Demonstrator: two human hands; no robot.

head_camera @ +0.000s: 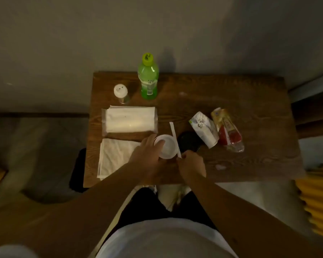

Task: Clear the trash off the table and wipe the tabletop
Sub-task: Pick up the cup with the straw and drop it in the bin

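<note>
My left hand grips a white plastic cup near the front of the wooden table. My right hand pinches the lower end of a thin white straw that leans across the cup's rim. A crumpled white paper cup and a crushed plastic bottle with a red and yellow label lie to the right. A dark round lid sits between them and the cup. A white cloth lies front left under my left forearm.
A pack of white tissues lies behind the cloth. A green bottle and a small clear jar with a white cap stand at the back left. A grey wall is behind the table. Something yellow lies right of it.
</note>
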